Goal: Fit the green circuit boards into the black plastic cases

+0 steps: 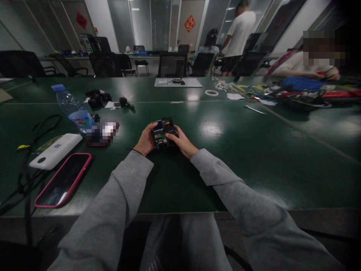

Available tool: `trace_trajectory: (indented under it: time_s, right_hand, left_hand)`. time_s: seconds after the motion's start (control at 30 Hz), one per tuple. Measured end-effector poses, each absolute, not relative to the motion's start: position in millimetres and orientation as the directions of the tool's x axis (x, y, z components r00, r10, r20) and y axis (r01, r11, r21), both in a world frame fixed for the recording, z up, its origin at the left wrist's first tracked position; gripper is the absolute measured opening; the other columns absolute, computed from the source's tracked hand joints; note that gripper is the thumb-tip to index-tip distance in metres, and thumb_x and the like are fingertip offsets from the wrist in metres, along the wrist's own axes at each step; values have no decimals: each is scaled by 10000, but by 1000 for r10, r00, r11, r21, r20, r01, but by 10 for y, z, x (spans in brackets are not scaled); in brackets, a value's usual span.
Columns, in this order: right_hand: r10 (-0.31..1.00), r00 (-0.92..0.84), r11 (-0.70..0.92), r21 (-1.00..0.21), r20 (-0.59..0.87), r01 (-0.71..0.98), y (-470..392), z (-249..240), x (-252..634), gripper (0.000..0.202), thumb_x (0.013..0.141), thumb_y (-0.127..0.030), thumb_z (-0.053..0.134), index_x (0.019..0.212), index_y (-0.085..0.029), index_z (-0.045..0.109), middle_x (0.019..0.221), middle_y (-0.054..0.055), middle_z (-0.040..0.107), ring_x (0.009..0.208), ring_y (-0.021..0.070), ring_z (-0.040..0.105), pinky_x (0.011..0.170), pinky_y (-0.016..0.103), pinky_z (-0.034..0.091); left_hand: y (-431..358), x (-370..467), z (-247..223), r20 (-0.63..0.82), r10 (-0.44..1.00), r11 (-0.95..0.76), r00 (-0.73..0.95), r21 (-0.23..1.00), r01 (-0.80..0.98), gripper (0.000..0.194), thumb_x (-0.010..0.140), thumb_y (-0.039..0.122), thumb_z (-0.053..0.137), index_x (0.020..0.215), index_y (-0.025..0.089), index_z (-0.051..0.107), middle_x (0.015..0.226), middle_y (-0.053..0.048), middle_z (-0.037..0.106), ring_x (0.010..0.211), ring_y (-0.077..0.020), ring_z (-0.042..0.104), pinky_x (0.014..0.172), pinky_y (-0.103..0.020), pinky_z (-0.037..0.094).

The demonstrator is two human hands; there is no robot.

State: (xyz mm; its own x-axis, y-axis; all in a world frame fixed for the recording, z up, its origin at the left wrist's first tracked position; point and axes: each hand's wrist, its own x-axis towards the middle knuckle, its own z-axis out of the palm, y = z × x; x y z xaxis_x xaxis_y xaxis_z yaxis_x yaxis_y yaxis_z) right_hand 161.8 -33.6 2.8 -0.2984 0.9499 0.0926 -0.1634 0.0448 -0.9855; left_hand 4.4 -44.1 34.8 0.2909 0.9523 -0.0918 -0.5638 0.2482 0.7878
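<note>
Between my hands, over the middle of the green table (175, 180), is a small black electronic device (161, 138) with a little screen and a bare green circuit board. My left hand (146, 140) grips its left side, thumb near the screen. Around its right side wraps my right hand (182, 142), with the thumb lying on the black part. The fingers beneath the device are hidden, and whether it touches the table cannot be made out.
Left are a water bottle (73, 111), a white power bank (56, 151), a red-edged phone (64, 180), another phone (103, 134) and black cables. A grey board (178, 83) lies ahead. Right are a white ring (211, 93), a wrench (255, 110), tangled cables and a seated person (293, 66).
</note>
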Motion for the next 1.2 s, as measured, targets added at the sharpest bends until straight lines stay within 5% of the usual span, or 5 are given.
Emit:
trace_trajectory:
  time_s: [0.3, 0.5, 0.67, 1.0, 1.2]
  right_hand:
    - [954, -176, 257, -964, 243, 63, -285, -31, 1652, 589, 776, -484, 716, 1285, -231, 560, 1300, 83, 530, 1233, 246, 507, 1149, 451, 356]
    - [889, -171, 453, -869, 424, 200, -254, -21, 1705, 673, 845, -515, 655, 1446, -341, 408, 1251, 66, 555, 1130, 252, 531, 1031, 516, 458]
    - [795, -261, 606, -734, 547, 306, -290, 35, 1733, 479, 910, -524, 573, 1348, -333, 547, 1168, 78, 532, 1107, 238, 531, 1019, 484, 475]
    - [795, -158, 590, -686, 586, 426, -223, -22, 1771, 508, 842, -449, 654, 1280, -227, 523, 1185, 106, 490, 1171, 257, 506, 1083, 502, 412]
    - [856, -34, 495, -797, 516, 348, -124, -108, 1798, 427, 860, -424, 596, 1226, -225, 505, 1131, 94, 550, 1036, 232, 547, 986, 481, 477]
  left_hand:
    - [-401, 54, 330, -132, 961, 257, 244, 754, -605, 580, 752, 417, 636, 1272, 164, 601, 955, -93, 754, 976, -294, 687, 876, -429, 516]
    - [-399, 56, 341, -142, 963, 258, 228, 732, -631, 505, 747, 394, 640, 1196, 162, 631, 887, -84, 751, 920, -280, 699, 848, -413, 526]
    - [-400, 58, 345, -138, 965, 251, 222, 728, -638, 452, 753, 391, 641, 1137, 153, 654, 883, -84, 748, 931, -280, 695, 841, -407, 527]
    - [-415, 63, 362, -151, 971, 238, 187, 721, -651, 520, 774, 376, 626, 1247, 163, 611, 837, -52, 737, 889, -241, 698, 856, -381, 517]
    - [-401, 46, 341, -142, 968, 246, 209, 713, -657, 520, 787, 370, 631, 1264, 167, 592, 989, -79, 749, 996, -260, 685, 899, -416, 506]
